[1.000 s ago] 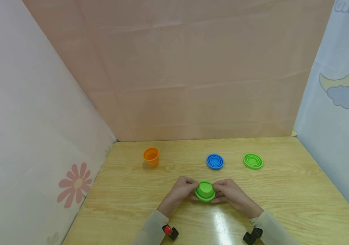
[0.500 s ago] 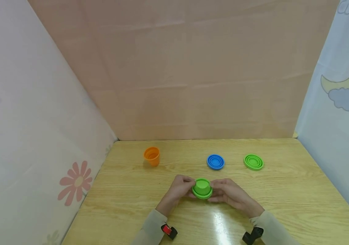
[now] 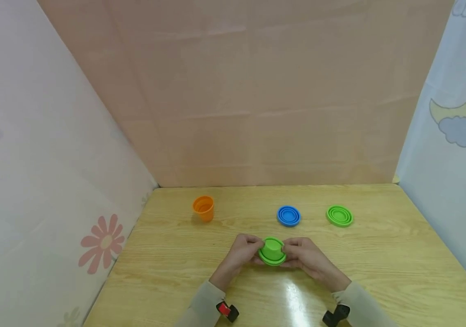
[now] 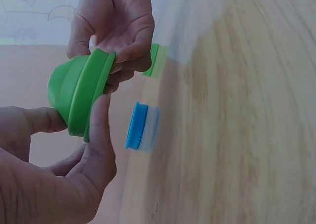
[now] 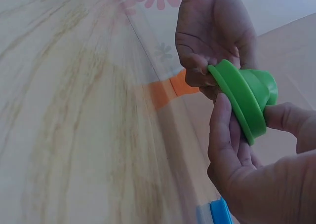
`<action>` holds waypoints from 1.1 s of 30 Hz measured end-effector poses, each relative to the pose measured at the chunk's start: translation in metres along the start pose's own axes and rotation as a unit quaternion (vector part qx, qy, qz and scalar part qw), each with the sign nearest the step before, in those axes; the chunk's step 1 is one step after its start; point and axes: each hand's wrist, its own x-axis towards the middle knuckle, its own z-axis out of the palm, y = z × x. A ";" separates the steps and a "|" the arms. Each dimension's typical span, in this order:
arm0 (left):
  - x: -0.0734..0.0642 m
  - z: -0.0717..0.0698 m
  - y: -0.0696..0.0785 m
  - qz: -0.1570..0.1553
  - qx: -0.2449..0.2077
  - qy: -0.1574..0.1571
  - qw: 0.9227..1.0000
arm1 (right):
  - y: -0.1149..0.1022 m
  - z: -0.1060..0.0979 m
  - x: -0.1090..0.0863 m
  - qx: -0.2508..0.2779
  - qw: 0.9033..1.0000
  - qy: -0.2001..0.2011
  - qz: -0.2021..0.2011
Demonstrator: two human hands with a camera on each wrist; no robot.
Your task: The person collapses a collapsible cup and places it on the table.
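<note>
Between both hands is a green collapsible cup [image 3: 273, 250], partly unfolded, its narrow base bulging out beyond the wide rim. In the head view the base faces up toward the camera. My left hand [image 3: 243, 251] pinches its left side, thumb on the stepped wall and fingers at the rim. The right hand [image 3: 304, 255] grips the opposite side the same way. Both wrist views show the cup [image 4: 81, 93] held above the table, its wall [image 5: 242, 98] stepped and slightly dented near the base.
An orange cup [image 3: 203, 209] stands unfolded at the back left of the wooden table [image 3: 167, 272]. A flattened blue cup [image 3: 288, 216] and another flattened green cup [image 3: 339, 215] lie farther back, toward the right. Printed sheets wall the sides.
The green cup's base looks more lopsided, with my right thumb now farther over its side. Both hands stay in nearly the same place; the other cups have not moved.
</note>
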 end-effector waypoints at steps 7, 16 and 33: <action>0.000 -0.002 -0.002 -0.018 -0.011 -0.034 0.999 | 0.001 0.001 -0.001 -0.012 1.000 0.019 -0.001; -0.003 -0.005 -0.001 -0.017 -0.038 -0.094 0.995 | 0.005 -0.004 -0.002 -0.005 0.999 0.033 -0.003; 0.004 -0.001 -0.004 0.000 -0.014 -0.034 0.999 | 0.003 -0.003 -0.004 0.061 0.997 -0.037 0.001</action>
